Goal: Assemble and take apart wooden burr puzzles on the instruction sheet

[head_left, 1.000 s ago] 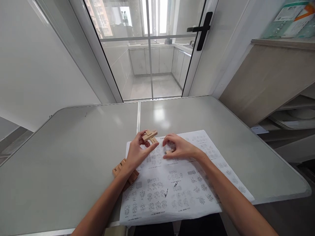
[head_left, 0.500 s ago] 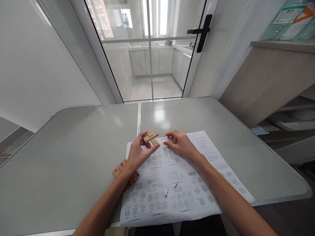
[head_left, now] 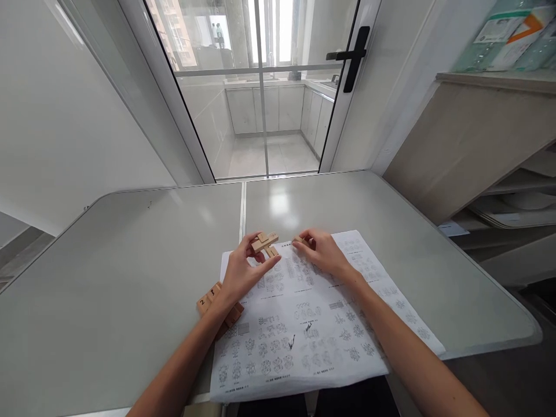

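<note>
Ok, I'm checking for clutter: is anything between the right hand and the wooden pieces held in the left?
Nothing visible: only an open gap separates the right hand, pinching a small wooden piece, from the crossed wooden pieces in the left hand. The numbered blocks lie aside, by the left forearm.

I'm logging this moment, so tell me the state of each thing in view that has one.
Crossed pale wooden blocks: joined, held in left hand.
Small pale wooden piece: pinched in right hand.
Numbered brown wooden blocks: grouped, partly hidden.
White printed paper sheet: unfolded on the grey table.
Silver-framed glass door: appears closed.
Black lever handle: roughly level.
</note>
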The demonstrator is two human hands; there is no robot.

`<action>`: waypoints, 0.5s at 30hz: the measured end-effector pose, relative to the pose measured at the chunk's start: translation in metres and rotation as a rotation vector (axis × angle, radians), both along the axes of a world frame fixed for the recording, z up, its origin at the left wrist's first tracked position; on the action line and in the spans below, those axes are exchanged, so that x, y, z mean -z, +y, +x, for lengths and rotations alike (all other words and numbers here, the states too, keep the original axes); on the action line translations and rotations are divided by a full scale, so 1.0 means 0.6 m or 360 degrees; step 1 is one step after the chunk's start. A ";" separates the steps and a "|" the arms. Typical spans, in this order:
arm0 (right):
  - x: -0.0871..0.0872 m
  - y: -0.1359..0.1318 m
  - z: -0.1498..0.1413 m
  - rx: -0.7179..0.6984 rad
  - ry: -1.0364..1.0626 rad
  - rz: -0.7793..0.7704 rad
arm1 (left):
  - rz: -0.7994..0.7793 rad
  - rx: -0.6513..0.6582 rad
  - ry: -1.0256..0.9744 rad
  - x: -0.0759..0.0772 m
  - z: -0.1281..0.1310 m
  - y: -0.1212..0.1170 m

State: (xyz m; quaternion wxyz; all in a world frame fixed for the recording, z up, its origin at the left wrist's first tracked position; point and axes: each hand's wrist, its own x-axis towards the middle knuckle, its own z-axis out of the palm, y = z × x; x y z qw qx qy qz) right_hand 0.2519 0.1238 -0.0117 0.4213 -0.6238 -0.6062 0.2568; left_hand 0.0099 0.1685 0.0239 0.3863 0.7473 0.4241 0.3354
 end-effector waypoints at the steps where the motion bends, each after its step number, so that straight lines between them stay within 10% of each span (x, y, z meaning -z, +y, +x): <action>1: -0.002 0.001 -0.002 0.0051 0.0099 0.0022 | 0.0012 0.0016 -0.0007 0.000 0.000 -0.001; 15: -0.027 -0.004 -0.006 -0.0339 0.1230 -0.0637 | 0.0243 0.0135 -0.0011 -0.004 0.001 -0.008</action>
